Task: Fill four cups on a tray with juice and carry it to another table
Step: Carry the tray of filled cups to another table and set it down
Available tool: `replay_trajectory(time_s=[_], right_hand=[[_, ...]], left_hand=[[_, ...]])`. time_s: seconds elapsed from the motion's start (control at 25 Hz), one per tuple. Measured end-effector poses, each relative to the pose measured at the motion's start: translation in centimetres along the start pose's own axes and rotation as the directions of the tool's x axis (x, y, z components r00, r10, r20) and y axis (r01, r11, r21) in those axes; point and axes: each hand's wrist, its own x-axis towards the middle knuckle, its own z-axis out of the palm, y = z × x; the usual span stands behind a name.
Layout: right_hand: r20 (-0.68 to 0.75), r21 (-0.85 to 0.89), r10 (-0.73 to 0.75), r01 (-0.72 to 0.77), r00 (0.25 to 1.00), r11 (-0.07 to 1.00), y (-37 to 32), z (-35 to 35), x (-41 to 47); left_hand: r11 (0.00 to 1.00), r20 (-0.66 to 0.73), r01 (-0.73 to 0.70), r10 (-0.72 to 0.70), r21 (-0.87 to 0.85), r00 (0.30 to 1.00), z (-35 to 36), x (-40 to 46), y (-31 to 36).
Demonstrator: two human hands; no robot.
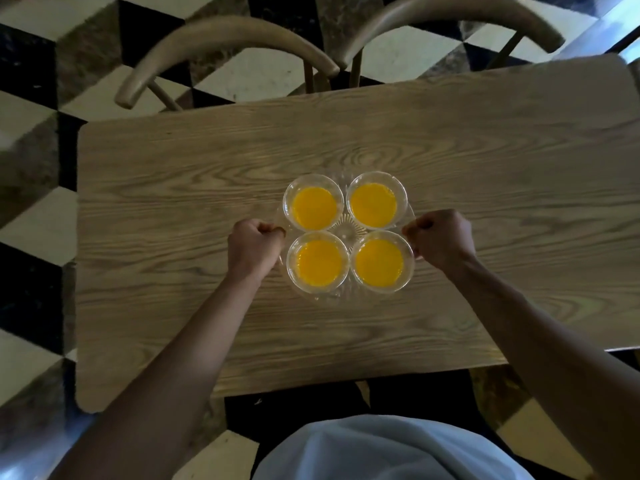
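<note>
A clear cut-glass tray is over the middle of a wooden table. On it stand several clear cups of orange juice in a square: far left, far right, near left, near right. My left hand is closed on the tray's left rim. My right hand is closed on its right rim. Whether the tray rests on the table or hangs just above it, I cannot tell.
Two curved wooden chair backs stand at the table's far edge. The floor has black, white and brown cube-pattern tiles. The table's near edge is close to my body.
</note>
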Motion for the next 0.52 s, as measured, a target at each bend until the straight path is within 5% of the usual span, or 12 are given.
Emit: replay_trajectory(time_s=[0.52], right_hand=[[0.019, -0.044, 0.019, -0.018, 1.000, 0.999, 0.2, 0.4, 4.0]], left_hand=[[0.998, -0.019, 0.007, -0.006, 0.057, 1.000, 2.8, 3.6, 0.8]])
